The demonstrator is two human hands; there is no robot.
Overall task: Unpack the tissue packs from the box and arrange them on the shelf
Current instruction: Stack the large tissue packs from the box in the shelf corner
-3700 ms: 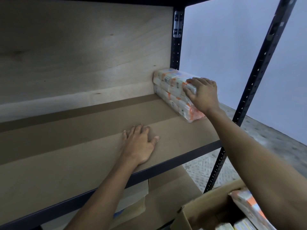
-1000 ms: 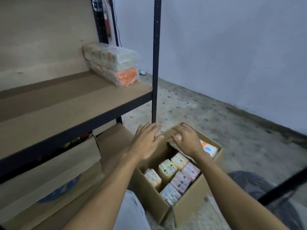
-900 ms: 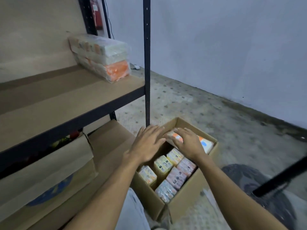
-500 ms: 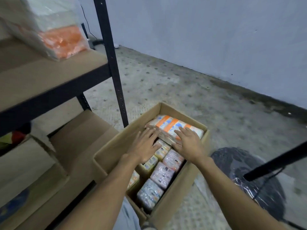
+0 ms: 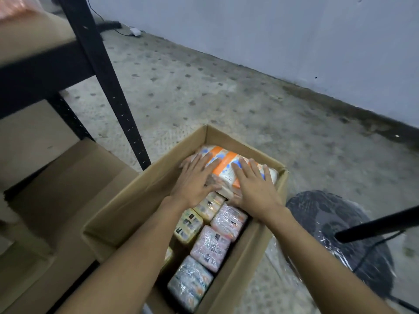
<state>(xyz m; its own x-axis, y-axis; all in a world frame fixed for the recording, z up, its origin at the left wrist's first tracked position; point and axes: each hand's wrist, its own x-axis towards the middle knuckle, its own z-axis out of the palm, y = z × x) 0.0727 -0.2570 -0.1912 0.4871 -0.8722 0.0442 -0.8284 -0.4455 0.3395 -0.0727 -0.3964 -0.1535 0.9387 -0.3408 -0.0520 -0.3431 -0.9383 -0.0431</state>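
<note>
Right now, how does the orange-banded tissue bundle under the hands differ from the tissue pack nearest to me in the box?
The orange-banded tissue bundle lies flat on top at the far end of the box; the nearest tissue pack stands on end, lower, in a row. The bundle is larger. The left hand and right hand rest on the bundle; the nearest pack is untouched. Both have shiny plastic wrap.

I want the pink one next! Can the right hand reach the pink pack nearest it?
Probably yes. The pink pack stands uncovered in the open box, just beside the right hand, which lies flat on the orange-striped pack. Nothing covers it.
</note>
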